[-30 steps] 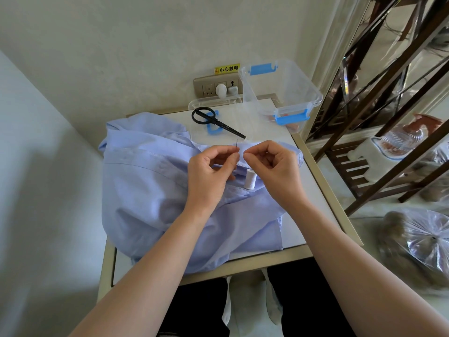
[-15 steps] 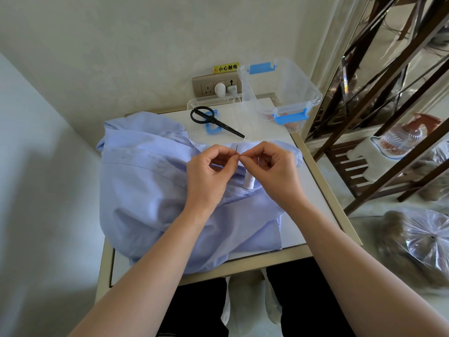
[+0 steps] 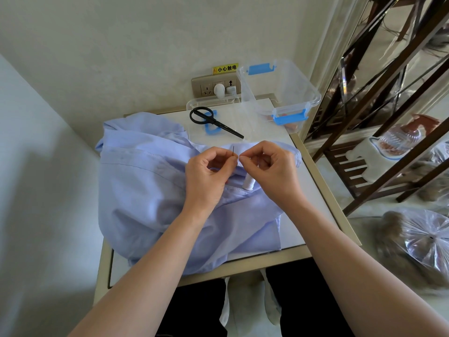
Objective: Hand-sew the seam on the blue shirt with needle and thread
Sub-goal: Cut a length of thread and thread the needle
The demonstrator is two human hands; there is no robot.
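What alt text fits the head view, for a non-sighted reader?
The left hand pinches a needle upright over a blue shirt heaped on a table; the right hand pinches its fingertips together beside it, any thread too fine to see. A white spool sits between the hands; black scissors and a clear box lie behind.

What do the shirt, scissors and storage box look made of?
Shirt: thin woven cloth, probably cotton blend, matte, soft creases. Scissors: matte black, likely coated metal blades with plastic handles. Storage box: clear glossy plastic, see-through walls, blue latches.
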